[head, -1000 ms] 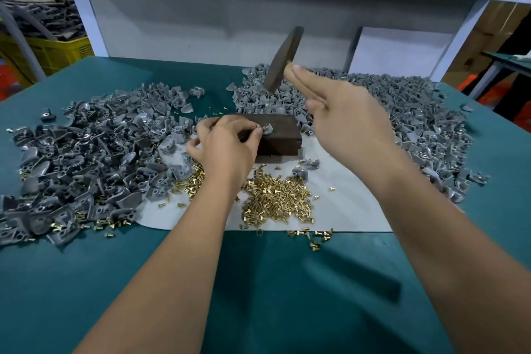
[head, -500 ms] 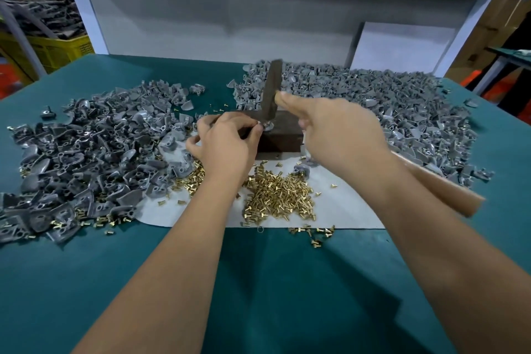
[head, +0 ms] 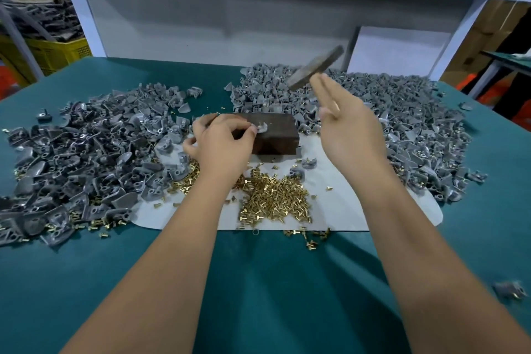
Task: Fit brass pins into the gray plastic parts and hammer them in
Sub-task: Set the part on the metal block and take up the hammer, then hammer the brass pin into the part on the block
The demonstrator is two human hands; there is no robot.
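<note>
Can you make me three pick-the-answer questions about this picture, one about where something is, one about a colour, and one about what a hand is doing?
1. Where does the pile of brass pins lie?
A. on the white sheet
B. on the dark block
C. in the yellow crate

2. What colour is the table cover?
A. red
B. teal green
C. white

3. What is the left hand doing?
A. resting flat on the table
B. holding the hammer
C. pinching a gray part on the dark block

Answers:
1. A, the pins sit heaped on the white sheet, nearer the person than the dark block.
2. B, the cover is teal green all round the sheet.
3. C, its fingers pinch the gray part on top of the block, while the right hand has the hammer lifted.
</note>
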